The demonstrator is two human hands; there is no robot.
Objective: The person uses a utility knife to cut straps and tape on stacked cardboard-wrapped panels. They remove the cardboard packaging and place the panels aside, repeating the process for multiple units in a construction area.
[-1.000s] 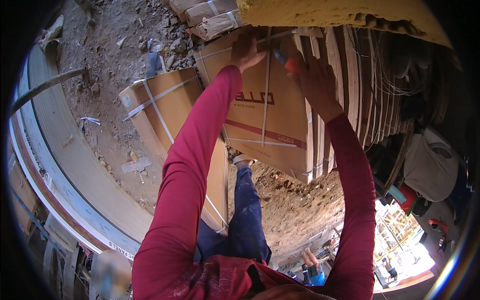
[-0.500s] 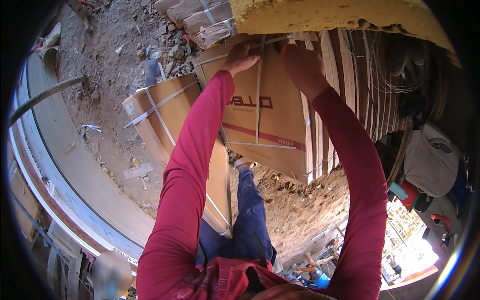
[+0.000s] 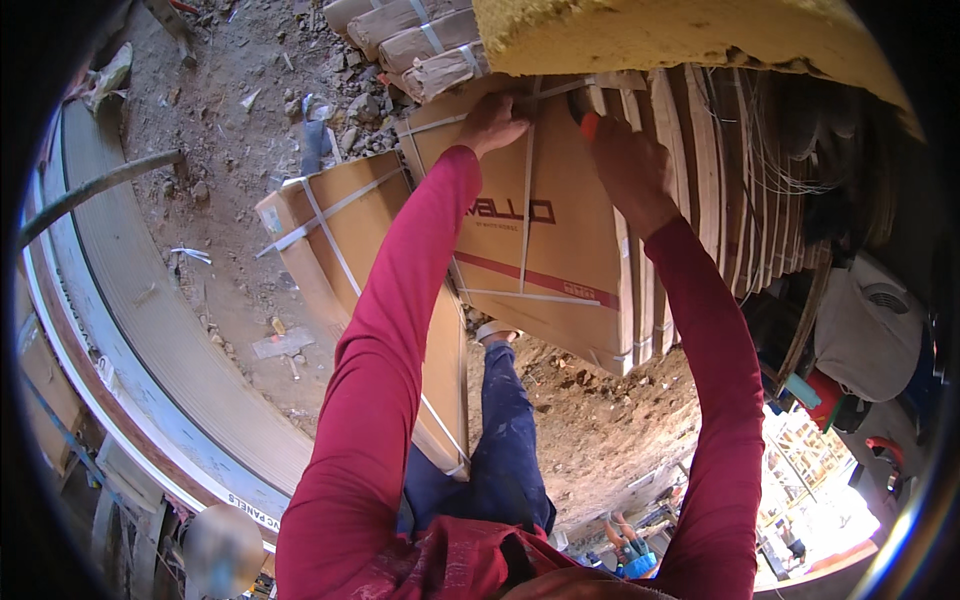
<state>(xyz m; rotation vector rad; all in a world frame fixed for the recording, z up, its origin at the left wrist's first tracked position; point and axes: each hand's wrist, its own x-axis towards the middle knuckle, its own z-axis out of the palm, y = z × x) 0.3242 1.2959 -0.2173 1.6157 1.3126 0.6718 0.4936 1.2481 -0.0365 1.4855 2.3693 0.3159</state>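
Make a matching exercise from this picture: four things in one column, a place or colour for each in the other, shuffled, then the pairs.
Things:
1. left hand
2. right hand
3. second box
4. foam slab

Places or colours:
A. yellow, above the strapped box
B. on the top edge of the strapped box, left of its upright strap
C. leaning to the left of the strapped box, crossed by white straps
D. closed on an orange tool near the box's top right

Pairs: 1-B, 2-D, 3-C, 4-A
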